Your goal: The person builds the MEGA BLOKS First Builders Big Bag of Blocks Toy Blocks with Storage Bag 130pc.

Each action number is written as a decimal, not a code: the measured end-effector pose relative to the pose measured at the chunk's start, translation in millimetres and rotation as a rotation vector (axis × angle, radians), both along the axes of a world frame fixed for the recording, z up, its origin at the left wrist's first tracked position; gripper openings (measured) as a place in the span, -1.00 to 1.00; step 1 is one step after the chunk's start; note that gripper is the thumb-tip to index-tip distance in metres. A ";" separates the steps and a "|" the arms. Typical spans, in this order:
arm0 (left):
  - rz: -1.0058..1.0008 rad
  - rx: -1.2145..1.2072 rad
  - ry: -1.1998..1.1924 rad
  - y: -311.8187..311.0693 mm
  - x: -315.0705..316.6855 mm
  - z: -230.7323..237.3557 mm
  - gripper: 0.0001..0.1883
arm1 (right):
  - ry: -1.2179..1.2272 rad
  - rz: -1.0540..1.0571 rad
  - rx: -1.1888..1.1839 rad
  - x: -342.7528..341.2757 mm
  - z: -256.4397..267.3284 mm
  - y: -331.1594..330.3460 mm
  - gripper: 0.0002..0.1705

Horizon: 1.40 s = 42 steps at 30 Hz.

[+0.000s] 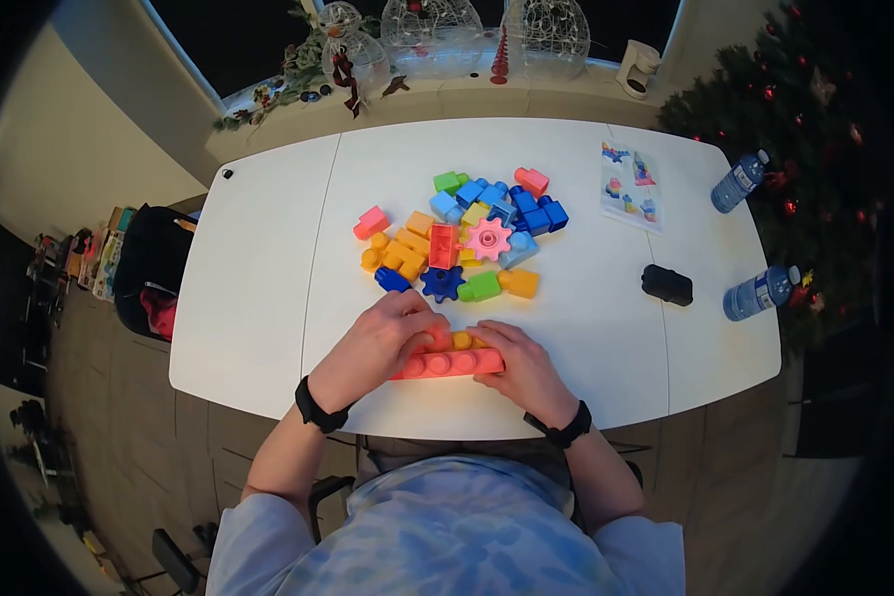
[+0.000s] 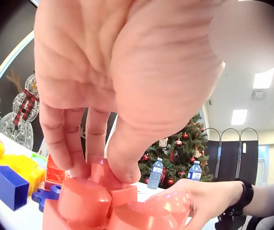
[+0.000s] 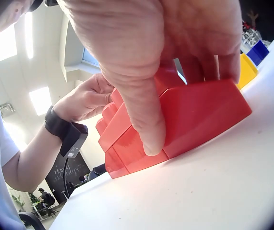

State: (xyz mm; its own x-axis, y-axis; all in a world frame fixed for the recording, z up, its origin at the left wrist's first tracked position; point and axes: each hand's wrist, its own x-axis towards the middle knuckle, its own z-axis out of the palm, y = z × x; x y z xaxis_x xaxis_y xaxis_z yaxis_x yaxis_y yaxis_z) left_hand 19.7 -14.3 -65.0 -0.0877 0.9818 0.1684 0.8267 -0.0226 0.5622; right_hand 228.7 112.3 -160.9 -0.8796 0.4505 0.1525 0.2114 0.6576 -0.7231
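1. Left hand [image 1: 379, 345] pinches a small red block [image 2: 109, 176] with its thumb and fingers, at the left part of the long red block [image 1: 447, 365].
2. Right hand [image 1: 523, 370] holds the right end of the long red block, with its thumb on the near side. The hands are a little bit apart.
3. The long red block has round bumps on top and is on the white table [image 1: 238, 328], close to the person. A yellow block [image 1: 462, 341] is just behind it, between the hands.
4. Past the hands is a big pile of blocks, with a pink gear [image 1: 488, 239] and a dark blue gear [image 1: 442, 285].
5. On the right are a picture sheet [image 1: 633, 189], a black case [image 1: 668, 285] and two water bottles [image 1: 755, 294].
6. A Christmas tree [image 1: 790, 149] stands past the bottles.
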 end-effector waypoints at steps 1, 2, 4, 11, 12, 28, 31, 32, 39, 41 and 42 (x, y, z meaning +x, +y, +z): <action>-0.038 -0.026 -0.007 1.2 2.1 -0.8 -0.75 | 0.008 -0.003 0.012 -0.4 -1.3 -0.4 -0.25; -0.076 -0.052 -0.015 1.7 3.7 -1.8 -0.76 | 0.009 -0.004 0.010 -0.6 -1.4 -0.6 -0.25; -0.099 -0.082 -0.006 0.9 3.8 -11.2 -0.72 | 0.006 -0.016 0.003 -0.3 -0.5 -1.2 -0.27; -0.016 0.007 -0.047 -14.8 9.5 -20.0 -0.21 | -0.002 -0.008 0.000 -0.1 0.4 -0.6 -0.28; -0.014 0.006 -0.047 -17.1 7.4 -25.7 -0.21 | 0.006 -0.006 0.007 -0.1 -0.7 -0.4 -0.28; 0.102 -0.115 -0.242 -23.9 1.4 -62.3 -0.22 | -0.017 -0.010 -0.053 -0.6 3.4 -1.1 -0.24; 0.053 -0.164 -0.200 -25.3 -10.3 -53.3 -0.02 | -0.012 -0.008 -0.048 -1.0 -3.6 -0.2 -0.23; 0.067 -0.094 -0.259 -22.6 -19.8 -44.1 -0.02 | -0.008 -0.011 -0.046 -1.5 -2.1 0.2 -0.23; 0.556 0.091 -0.322 25.3 -142.1 -44.1 -0.35 | -0.017 -0.003 -0.016 -1.2 -2.3 -0.5 -0.25; 0.606 0.054 -0.215 38.9 -161.1 -56.5 -0.40 | -0.020 -0.014 0.005 -0.5 -2.3 -0.1 -0.27; 0.591 0.011 -0.162 45.1 -166.4 -62.5 -0.42 | -0.014 -0.010 -0.007 -0.2 -0.5 -0.4 -0.27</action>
